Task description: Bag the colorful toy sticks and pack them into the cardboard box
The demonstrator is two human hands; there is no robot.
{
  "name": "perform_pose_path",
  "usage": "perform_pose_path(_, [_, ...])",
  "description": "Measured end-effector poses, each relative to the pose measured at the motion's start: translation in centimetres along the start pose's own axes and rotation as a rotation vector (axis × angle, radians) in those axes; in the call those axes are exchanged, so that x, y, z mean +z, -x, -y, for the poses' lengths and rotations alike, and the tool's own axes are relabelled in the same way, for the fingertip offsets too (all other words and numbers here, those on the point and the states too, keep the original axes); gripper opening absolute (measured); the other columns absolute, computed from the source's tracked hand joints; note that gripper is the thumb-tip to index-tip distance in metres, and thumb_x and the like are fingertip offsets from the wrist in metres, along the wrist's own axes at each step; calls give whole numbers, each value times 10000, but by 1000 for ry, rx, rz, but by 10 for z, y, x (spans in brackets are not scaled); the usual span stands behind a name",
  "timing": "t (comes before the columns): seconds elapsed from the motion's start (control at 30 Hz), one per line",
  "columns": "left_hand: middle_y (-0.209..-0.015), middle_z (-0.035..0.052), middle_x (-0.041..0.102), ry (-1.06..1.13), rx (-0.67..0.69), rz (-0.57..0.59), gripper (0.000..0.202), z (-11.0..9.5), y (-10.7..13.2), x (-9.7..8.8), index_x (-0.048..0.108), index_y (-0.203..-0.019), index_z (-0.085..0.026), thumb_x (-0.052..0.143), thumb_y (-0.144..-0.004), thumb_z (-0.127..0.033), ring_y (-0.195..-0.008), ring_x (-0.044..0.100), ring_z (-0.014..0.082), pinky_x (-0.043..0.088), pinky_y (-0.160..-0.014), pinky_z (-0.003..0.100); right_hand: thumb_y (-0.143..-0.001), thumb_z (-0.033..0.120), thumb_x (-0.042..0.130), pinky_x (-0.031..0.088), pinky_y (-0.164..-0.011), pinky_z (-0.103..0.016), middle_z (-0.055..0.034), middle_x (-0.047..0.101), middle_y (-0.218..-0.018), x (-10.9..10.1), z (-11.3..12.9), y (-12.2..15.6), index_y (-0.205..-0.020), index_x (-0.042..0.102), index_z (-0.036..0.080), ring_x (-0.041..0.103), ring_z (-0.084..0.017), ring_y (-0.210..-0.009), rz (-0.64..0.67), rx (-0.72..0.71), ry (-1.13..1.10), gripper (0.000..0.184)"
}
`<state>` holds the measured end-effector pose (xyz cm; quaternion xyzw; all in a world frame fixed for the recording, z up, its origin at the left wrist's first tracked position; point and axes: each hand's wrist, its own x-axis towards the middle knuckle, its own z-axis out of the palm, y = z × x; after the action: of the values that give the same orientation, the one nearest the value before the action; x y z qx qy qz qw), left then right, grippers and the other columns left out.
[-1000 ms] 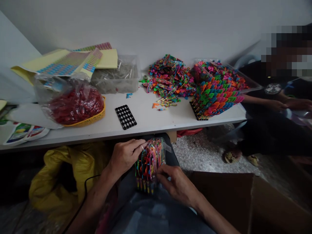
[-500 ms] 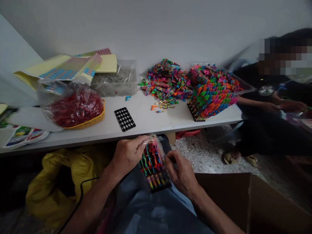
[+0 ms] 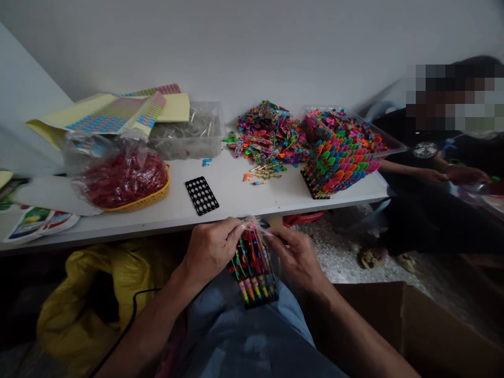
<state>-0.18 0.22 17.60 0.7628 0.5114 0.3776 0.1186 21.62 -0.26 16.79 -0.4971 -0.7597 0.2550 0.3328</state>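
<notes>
Above my lap is a clear plastic bag point(image 3: 253, 223) with a set of small colourful toys point(image 3: 252, 257) inside, standing in a black tray point(image 3: 263, 301). My left hand point(image 3: 212, 247) pinches the bag's top edge on the left. On the other side, my right hand point(image 3: 297, 254) grips the bag's edge with thumb and fingers, and the plastic is stretched between the two hands. The toys show yellow and pink lower ends and green, pink and red upper parts.
On the white table point(image 3: 244, 202) lie a black holed tray point(image 3: 202, 195), a basket of red pieces point(image 3: 122, 181), a toy heap point(image 3: 271, 134), a filled tray point(image 3: 342, 160) and a clear bin point(image 3: 189, 139). A cardboard box point(image 3: 366, 310) stands low right; a person point(image 3: 417, 157) sits beyond.
My right hand has moved up to the bag's top and taken hold of its edge; before, it was beside the bag. The bag's opening is now pulled sideways.
</notes>
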Motion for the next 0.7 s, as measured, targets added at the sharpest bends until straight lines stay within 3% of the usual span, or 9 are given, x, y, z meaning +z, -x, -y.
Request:
perform_pose_path(0.07, [-729, -5, 731, 138, -40, 22, 221, -7, -4, -7, 752, -964, -193, 550, -972, -280, -564, 604, 95, 421, -549, 211, -1015, 331, 504, 462, -711, -247, -36, 697, -857, -11, 2, -5, -1024, 720, 208, 637, -160, -771, 26, -38, 70, 248])
perform_pose_path(0.17, [-706, -11, 713, 195, -79, 38, 212, -16, -13, -13, 748, -926, -184, 555, -962, -264, -563, 590, 92, 418, -546, 206, -1004, 301, 510, 443, -760, -268, -52, 702, -953, -23, 8, -13, -1061, 718, 231, 649, -181, -861, 53, -21, 371, 227])
perform_pose_path(0.33, [-632, -6, 679, 208, -129, 21, 237, -21, -32, -7, 737, -872, -174, 544, -959, -280, -518, 563, 103, 416, -543, 221, -954, 266, 550, 392, -656, -277, -74, 709, -1034, -35, 16, -3, -1124, 670, 227, 666, -223, -905, 156, 86, 744, 212])
perform_pose_path(0.43, [-665, 15, 697, 196, -136, 2, 230, -22, -40, -2, 732, -860, -171, 541, -947, -265, -571, 604, 122, 425, -559, 226, -962, 315, 550, 380, -640, -281, -69, 711, -1047, -35, 14, 20, -1166, 650, 240, 674, -229, -923, 188, 109, 760, 239])
perform_pose_path(0.57, [-648, 13, 686, 170, -111, 53, 235, -28, -45, 0, 731, -855, -176, 526, -943, -251, -565, 596, 124, 402, -545, 233, -1009, 288, 457, 352, -600, -282, -38, 722, -914, -42, 1, 38, -1005, 698, 251, 678, -195, -789, 163, 209, 740, 243])
perform_pose_path(0.7, [-609, -3, 663, 142, -78, 44, 240, -40, -51, -11, 742, -849, -187, 536, -941, -270, -527, 563, 116, 377, -535, 237, -1012, 321, 459, 421, -663, -274, -44, 725, -902, -72, -10, 30, -958, 709, 237, 666, -194, -789, 30, 158, 535, 269])
